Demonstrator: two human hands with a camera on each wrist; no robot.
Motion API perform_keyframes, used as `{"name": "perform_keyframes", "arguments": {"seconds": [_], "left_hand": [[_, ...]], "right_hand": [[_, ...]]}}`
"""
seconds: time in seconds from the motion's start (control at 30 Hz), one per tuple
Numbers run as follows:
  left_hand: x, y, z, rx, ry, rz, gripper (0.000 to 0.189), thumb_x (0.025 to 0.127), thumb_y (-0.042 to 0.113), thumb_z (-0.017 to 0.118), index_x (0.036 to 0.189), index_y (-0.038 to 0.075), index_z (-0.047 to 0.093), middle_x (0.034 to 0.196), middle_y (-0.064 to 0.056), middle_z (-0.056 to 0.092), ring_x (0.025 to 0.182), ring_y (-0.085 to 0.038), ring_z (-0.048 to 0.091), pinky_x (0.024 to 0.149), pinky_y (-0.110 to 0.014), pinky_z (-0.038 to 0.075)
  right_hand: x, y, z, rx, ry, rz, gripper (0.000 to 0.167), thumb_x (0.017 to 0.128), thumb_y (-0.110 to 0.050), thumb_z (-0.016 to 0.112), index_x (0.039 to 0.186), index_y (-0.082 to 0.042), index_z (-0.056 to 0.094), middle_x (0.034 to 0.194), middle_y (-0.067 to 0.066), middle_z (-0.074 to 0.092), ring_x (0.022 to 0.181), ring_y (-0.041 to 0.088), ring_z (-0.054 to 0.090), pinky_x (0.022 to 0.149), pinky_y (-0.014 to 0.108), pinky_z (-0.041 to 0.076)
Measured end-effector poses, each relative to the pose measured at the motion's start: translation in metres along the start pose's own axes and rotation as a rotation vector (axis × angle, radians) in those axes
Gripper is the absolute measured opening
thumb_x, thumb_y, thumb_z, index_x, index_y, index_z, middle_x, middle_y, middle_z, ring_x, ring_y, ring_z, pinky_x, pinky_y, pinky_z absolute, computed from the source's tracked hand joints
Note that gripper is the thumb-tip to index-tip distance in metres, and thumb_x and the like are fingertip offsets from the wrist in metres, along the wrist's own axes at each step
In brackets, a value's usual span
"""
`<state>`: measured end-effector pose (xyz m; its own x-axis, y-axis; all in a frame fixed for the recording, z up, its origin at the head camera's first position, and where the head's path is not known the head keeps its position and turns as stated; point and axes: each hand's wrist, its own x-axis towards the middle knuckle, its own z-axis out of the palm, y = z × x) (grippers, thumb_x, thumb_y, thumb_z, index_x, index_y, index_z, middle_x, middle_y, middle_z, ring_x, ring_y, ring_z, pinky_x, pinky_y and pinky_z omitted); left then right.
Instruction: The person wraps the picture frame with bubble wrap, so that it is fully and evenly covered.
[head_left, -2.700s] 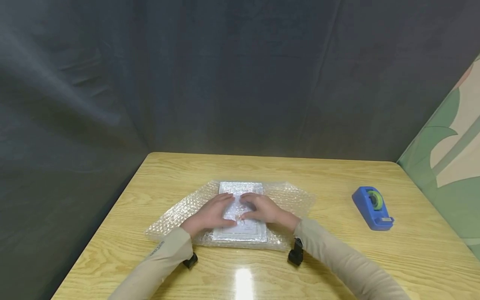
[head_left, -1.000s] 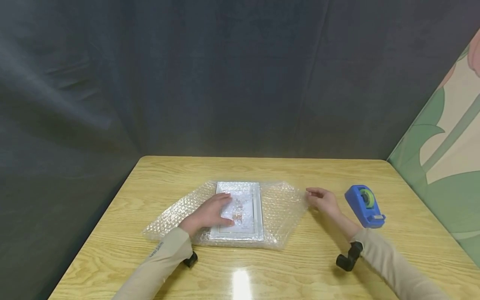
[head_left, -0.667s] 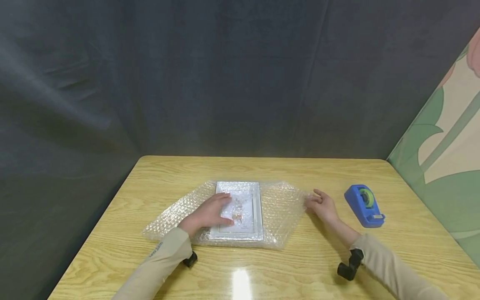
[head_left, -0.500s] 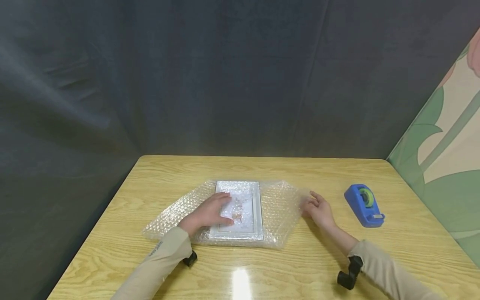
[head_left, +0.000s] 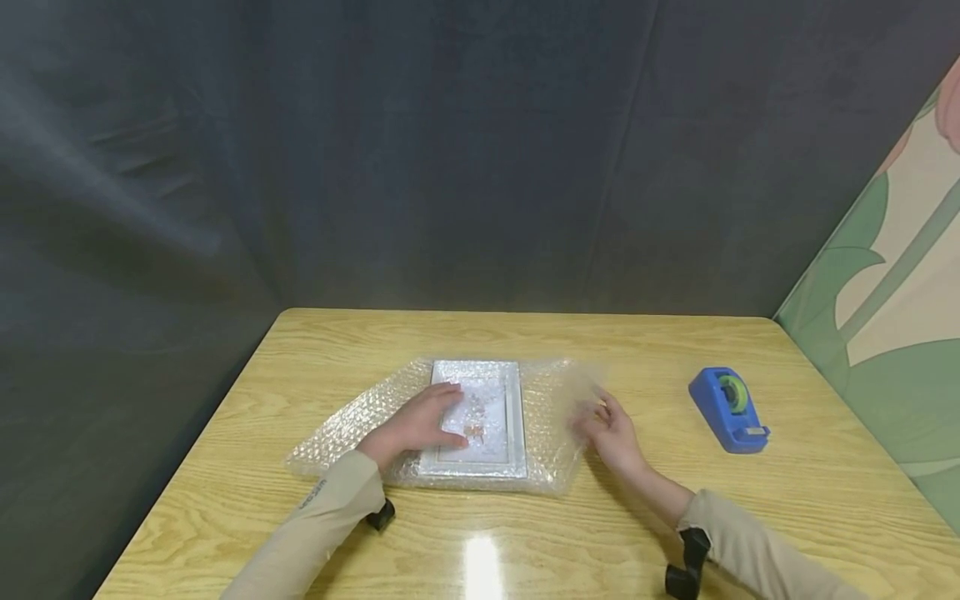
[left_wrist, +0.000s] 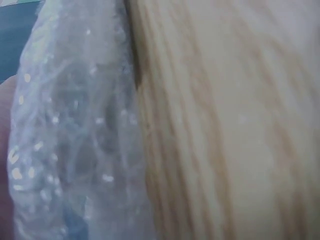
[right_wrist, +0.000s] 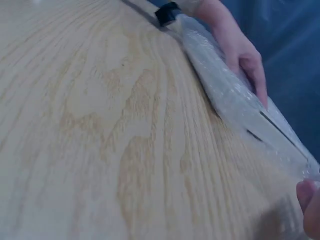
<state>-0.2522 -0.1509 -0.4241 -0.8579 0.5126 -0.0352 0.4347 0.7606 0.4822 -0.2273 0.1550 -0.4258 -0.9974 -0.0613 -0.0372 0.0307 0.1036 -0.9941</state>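
A picture frame (head_left: 513, 433) with a pale silvery border lies flat on the table, showing through clear bubble wrap (head_left: 352, 433) that spreads out on both sides. My left hand (head_left: 416, 423) rests on its left half, fingers extended and thumb apart. At the wrap's right end, my right hand (head_left: 615, 437) pinches the loose edge, which is raised and blurred. The right wrist view shows that hand's fingertips (right_wrist: 306, 192) at the wrap's end, with the left hand (right_wrist: 242, 55) lying over the bundle beyond. Wrap (left_wrist: 75, 125) fills the left of the left wrist view.
A blue tape dispenser (head_left: 723, 412) with a green-yellow roll stands on the right of the wooden table (head_left: 337, 342). Dark curtains (head_left: 450, 167) hang behind and to the left. A leaf-patterned cloth (head_left: 900, 333) borders the right side.
My right hand left the frame for the wrap's right end, took hold of its edge and now draws it leftward, toward the frame. The left hand stays on the frame.
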Motion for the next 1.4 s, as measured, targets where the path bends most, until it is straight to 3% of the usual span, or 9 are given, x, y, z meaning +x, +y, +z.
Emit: {"name": "perform_keyframes", "arguments": {"seconds": [0.13, 0.3, 0.47, 0.8, 0.93, 1.1, 1.27, 1.4], "left_hand": [[0.001, -0.002, 0.001, 0.004, 0.0, -0.011, 0.084, 0.072, 0.045, 0.071, 0.136, 0.003, 0.038, 0.145, -0.009, 0.03, 0.133, -0.026, 0.025, 0.11, -0.041, 0.02], [0.002, -0.005, 0.003, 0.003, -0.001, -0.012, 0.084, 0.072, 0.046, 0.071, 0.136, 0.004, 0.038, 0.146, -0.009, 0.029, 0.133, -0.026, 0.025, 0.11, -0.041, 0.02], [0.002, -0.005, 0.003, -0.014, 0.0, -0.007, 0.083, 0.072, 0.045, 0.071, 0.136, 0.004, 0.039, 0.145, -0.009, 0.03, 0.133, -0.026, 0.025, 0.11, -0.041, 0.02], [0.002, -0.004, 0.002, -0.011, 0.016, -0.004, 0.083, 0.07, 0.044, 0.072, 0.135, 0.003, 0.04, 0.144, -0.01, 0.033, 0.132, -0.026, 0.027, 0.109, -0.041, 0.021], [0.002, -0.003, 0.001, -0.012, 0.023, 0.0, 0.083, 0.07, 0.044, 0.073, 0.134, 0.001, 0.041, 0.143, -0.012, 0.034, 0.132, -0.028, 0.028, 0.109, -0.043, 0.022], [0.002, -0.002, 0.002, -0.002, 0.025, 0.0, 0.084, 0.071, 0.045, 0.072, 0.135, 0.001, 0.04, 0.143, -0.012, 0.033, 0.132, -0.028, 0.027, 0.109, -0.044, 0.022], [0.002, -0.003, 0.004, 0.006, 0.043, 0.011, 0.084, 0.071, 0.046, 0.072, 0.134, 0.0, 0.041, 0.142, -0.014, 0.035, 0.132, -0.029, 0.028, 0.109, -0.043, 0.022], [0.0, -0.003, 0.004, 0.004, 0.071, 0.021, 0.08, 0.07, 0.044, 0.073, 0.13, 0.0, 0.045, 0.139, -0.016, 0.039, 0.13, -0.03, 0.031, 0.108, -0.044, 0.024]], "right_hand": [[0.003, -0.009, 0.01, -0.004, -0.046, -0.148, 0.06, 0.085, 0.016, 0.042, 0.14, 0.005, 0.022, 0.123, 0.034, 0.044, 0.084, 0.003, 0.061, 0.07, 0.016, 0.051], [0.011, -0.024, 0.023, 0.012, -0.129, -0.269, 0.06, 0.082, 0.02, 0.041, 0.138, 0.007, 0.026, 0.12, 0.036, 0.046, 0.082, 0.005, 0.062, 0.065, 0.018, 0.052], [0.019, -0.031, 0.04, 0.01, -0.175, -0.269, 0.06, 0.078, 0.023, 0.04, 0.136, 0.01, 0.029, 0.118, 0.037, 0.047, 0.08, 0.007, 0.061, 0.064, 0.019, 0.052], [0.032, -0.022, 0.076, -0.074, -0.237, -0.328, 0.043, 0.079, 0.018, 0.048, 0.121, 0.013, 0.048, 0.108, 0.031, 0.056, 0.082, 0.034, 0.061, 0.066, 0.025, 0.055], [0.035, -0.013, 0.086, -0.142, -0.23, -0.354, 0.039, 0.079, 0.013, 0.055, 0.118, 0.01, 0.053, 0.107, 0.026, 0.06, 0.083, 0.035, 0.061, 0.07, 0.023, 0.053], [0.033, -0.007, 0.095, -0.266, -0.181, -0.368, 0.038, 0.078, 0.005, 0.063, 0.115, 0.004, 0.058, 0.105, 0.018, 0.064, 0.08, 0.023, 0.061, 0.067, 0.021, 0.052], [0.031, -0.001, 0.103, -0.429, -0.108, -0.452, 0.034, 0.074, 0.0, 0.066, 0.108, 0.002, 0.064, 0.098, 0.013, 0.066, 0.071, 0.016, 0.061, 0.061, 0.02, 0.051], [0.029, 0.0, 0.108, -0.549, -0.079, -0.47, 0.035, 0.072, -0.006, 0.069, 0.106, -0.002, 0.065, 0.094, 0.009, 0.067, 0.068, 0.012, 0.058, 0.06, 0.02, 0.049]]}}
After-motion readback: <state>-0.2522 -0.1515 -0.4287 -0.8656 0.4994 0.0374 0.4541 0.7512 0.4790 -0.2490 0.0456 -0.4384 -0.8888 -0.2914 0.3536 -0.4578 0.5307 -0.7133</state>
